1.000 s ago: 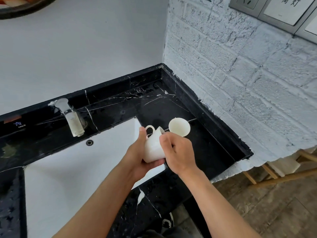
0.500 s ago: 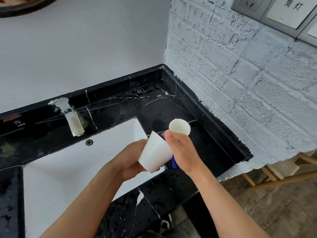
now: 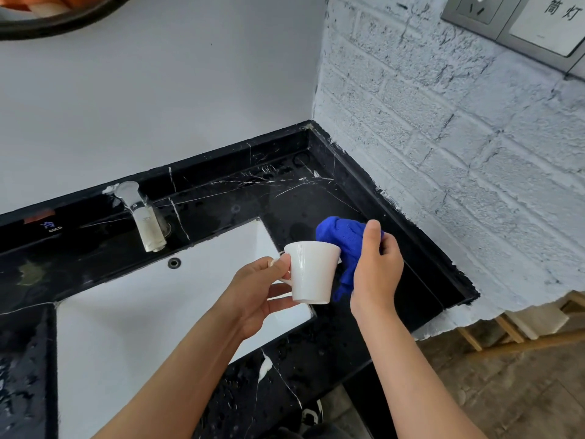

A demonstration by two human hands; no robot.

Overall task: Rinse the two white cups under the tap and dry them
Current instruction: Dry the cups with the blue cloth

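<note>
Hands: left [image 3: 258, 291] on upright cup [image 3: 311, 271]; right [image 3: 376, 274] round cloth [image 3: 343, 240]

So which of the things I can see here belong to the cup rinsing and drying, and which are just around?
For the job:
white ceramic cup, held by the left hand
bunched blue cloth, held by the right hand
chrome tap
white rectangular sink basin

Just around:
grey wall socket
wooden rack

Black marble counter [image 3: 316, 198], brick wall [image 3: 443, 137], wall socket [image 3: 471, 7]
</note>
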